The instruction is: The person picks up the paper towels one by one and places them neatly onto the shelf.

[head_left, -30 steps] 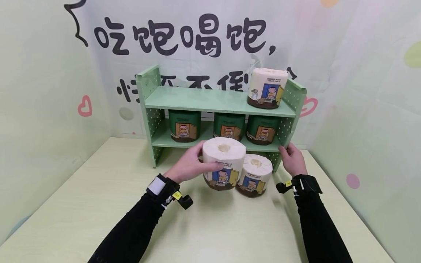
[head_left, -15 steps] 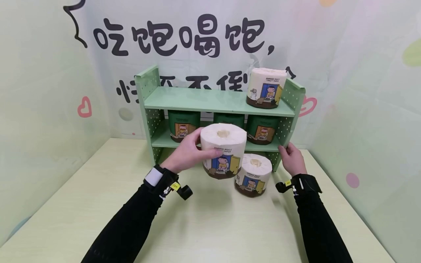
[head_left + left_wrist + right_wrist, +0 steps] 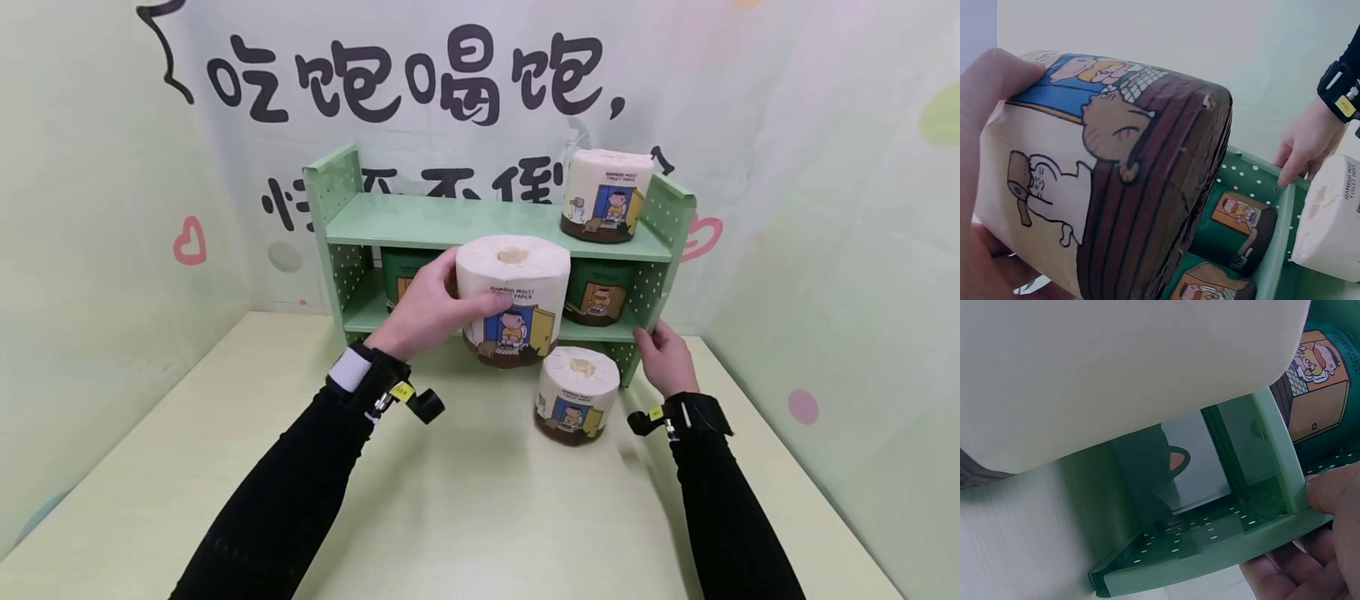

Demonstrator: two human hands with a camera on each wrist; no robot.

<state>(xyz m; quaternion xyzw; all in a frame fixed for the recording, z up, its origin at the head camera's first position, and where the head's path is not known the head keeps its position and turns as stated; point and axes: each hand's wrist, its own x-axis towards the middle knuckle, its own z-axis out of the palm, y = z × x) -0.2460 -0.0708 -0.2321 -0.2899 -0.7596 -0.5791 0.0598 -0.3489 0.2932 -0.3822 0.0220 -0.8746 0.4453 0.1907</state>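
My left hand (image 3: 433, 307) grips a white toilet paper roll (image 3: 517, 296) with thumb in front, holding it in the air before the green shelf (image 3: 442, 223). In the left wrist view its brown base and cartoon print (image 3: 1116, 131) show close up. My right hand (image 3: 667, 360) grips the shelf's right side panel at the lower board; the right wrist view shows thumb and fingers (image 3: 1319, 562) around that edge. Another white roll (image 3: 576, 396) stands on the table between the hands. A third white roll (image 3: 609, 198) stands on the top board at the right.
Green rolls (image 3: 600, 293) stand on the lower board, partly hidden behind the held roll and left hand. The table (image 3: 465, 508) stretches in front of the shelf. A printed wall sheet (image 3: 420, 75) hangs behind, with side walls left and right.
My left hand has lifted the white toilet paper roll from near table height up to the front of the shelf boards. My right hand has stayed on the side panel.
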